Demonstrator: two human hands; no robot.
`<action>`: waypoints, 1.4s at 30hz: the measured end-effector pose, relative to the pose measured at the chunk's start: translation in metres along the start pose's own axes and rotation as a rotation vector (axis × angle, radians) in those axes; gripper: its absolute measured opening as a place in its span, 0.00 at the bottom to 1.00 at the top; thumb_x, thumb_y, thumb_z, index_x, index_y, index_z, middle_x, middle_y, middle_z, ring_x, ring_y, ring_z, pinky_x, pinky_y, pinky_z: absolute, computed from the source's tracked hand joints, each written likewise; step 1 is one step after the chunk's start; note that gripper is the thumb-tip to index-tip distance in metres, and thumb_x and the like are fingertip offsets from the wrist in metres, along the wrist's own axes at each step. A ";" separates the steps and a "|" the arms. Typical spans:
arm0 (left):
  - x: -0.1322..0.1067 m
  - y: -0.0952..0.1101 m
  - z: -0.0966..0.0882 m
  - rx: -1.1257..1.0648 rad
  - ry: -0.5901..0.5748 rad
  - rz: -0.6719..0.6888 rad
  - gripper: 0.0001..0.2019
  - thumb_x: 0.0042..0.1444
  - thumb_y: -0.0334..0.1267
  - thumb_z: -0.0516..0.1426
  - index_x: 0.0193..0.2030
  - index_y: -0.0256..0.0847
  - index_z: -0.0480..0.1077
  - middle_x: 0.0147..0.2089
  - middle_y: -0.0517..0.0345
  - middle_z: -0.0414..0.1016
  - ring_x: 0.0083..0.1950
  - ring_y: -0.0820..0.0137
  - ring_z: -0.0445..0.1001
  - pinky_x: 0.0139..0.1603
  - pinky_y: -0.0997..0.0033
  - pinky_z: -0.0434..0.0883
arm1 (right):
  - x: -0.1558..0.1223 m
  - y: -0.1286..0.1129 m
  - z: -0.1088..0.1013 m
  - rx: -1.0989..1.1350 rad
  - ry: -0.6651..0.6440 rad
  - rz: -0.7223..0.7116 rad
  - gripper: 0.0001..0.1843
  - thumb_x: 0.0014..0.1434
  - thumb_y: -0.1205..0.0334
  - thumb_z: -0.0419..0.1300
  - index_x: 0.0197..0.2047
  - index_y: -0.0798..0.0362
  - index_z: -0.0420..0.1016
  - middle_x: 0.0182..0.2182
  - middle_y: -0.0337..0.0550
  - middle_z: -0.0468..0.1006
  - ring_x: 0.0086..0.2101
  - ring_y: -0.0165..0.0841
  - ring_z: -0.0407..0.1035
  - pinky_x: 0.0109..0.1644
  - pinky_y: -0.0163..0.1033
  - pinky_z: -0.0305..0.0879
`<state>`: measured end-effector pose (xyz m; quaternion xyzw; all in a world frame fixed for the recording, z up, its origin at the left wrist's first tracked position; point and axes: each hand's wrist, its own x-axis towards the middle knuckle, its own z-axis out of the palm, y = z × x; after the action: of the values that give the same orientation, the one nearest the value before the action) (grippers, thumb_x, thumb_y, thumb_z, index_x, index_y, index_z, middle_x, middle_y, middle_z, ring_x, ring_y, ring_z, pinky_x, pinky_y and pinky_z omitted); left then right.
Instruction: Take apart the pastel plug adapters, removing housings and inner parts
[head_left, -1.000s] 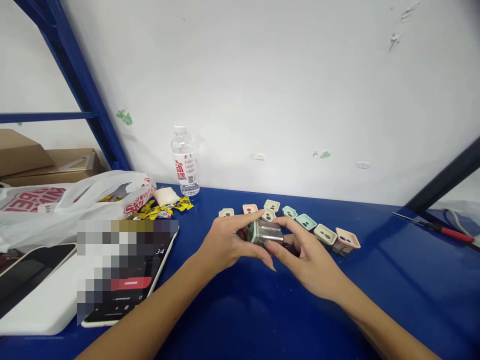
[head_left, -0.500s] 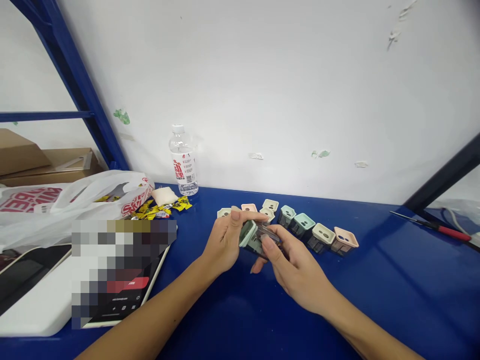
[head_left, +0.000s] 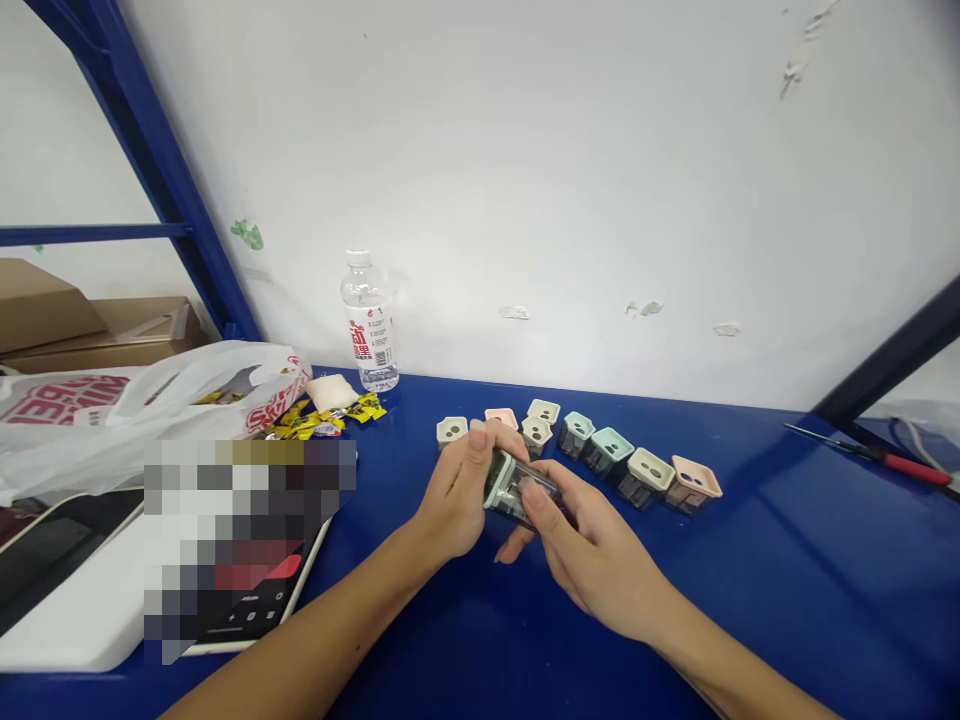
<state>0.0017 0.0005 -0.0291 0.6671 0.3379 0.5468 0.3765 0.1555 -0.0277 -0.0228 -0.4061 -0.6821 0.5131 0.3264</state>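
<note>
Between my hands is a pencil sharpener (head_left: 517, 492) with a pale green top and a dark see-through body, tilted on its side. My left hand (head_left: 459, 492) grips the green end, thumb raised and fingers curled behind it. The body sits in my right hand (head_left: 581, 530), whose thumb presses on its upper face. My fingers hide part of the sharpener. Just beyond stand several two-hole sharpeners, among them a mint one (head_left: 609, 450), a cream one (head_left: 646, 475) and a pink one (head_left: 694, 480) at the right end.
A water bottle (head_left: 369, 335) stands by the wall. To the left lie yellow wrappers (head_left: 300, 420), a white plastic bag (head_left: 187, 385), a white device (head_left: 90, 610) and a partly blurred screen. A red-handled screwdriver (head_left: 911, 468) lies at the right, near a dark blue frame post (head_left: 892, 350).
The sharpener's green top now sits more in line with its dark body, and my hands have turned it slightly. The camera view has shifted a little.
</note>
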 end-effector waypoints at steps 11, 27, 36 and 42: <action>0.009 0.008 -0.016 0.104 -0.135 -0.135 0.22 0.62 0.57 0.46 0.45 0.39 0.65 0.33 0.57 0.70 0.28 0.73 0.67 0.28 0.73 0.66 | 0.008 -0.002 -0.009 0.002 0.081 -0.021 0.23 0.62 0.42 0.53 0.52 0.50 0.60 0.34 0.41 0.79 0.12 0.18 0.54 0.14 0.28 0.49; 0.031 0.041 -0.076 0.923 -0.528 -0.357 0.28 0.44 0.56 0.62 0.50 0.43 0.74 0.25 0.64 0.67 0.26 0.73 0.63 0.32 0.74 0.60 | 0.025 0.015 -0.050 -0.608 0.183 -0.017 0.16 0.63 0.47 0.52 0.48 0.47 0.66 0.30 0.36 0.77 0.22 0.29 0.64 0.26 0.35 0.57; 0.033 0.023 -0.081 1.077 -0.455 -0.356 0.29 0.46 0.53 0.61 0.55 0.45 0.71 0.51 0.54 0.73 0.50 0.57 0.70 0.49 0.66 0.64 | 0.029 0.027 -0.040 -0.748 0.195 -0.034 0.21 0.64 0.53 0.52 0.57 0.47 0.55 0.37 0.40 0.77 0.32 0.35 0.70 0.34 0.38 0.62; 0.034 0.011 -0.079 1.093 -0.431 -0.328 0.26 0.50 0.47 0.61 0.57 0.45 0.69 0.54 0.53 0.71 0.54 0.57 0.69 0.54 0.63 0.64 | 0.038 0.031 -0.038 -0.809 0.203 -0.046 0.13 0.64 0.54 0.51 0.49 0.49 0.59 0.34 0.40 0.75 0.31 0.36 0.70 0.33 0.38 0.59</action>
<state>-0.0697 0.0350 0.0056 0.7987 0.5842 0.0816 0.1189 0.1778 0.0272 -0.0418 -0.5347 -0.8019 0.1537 0.2176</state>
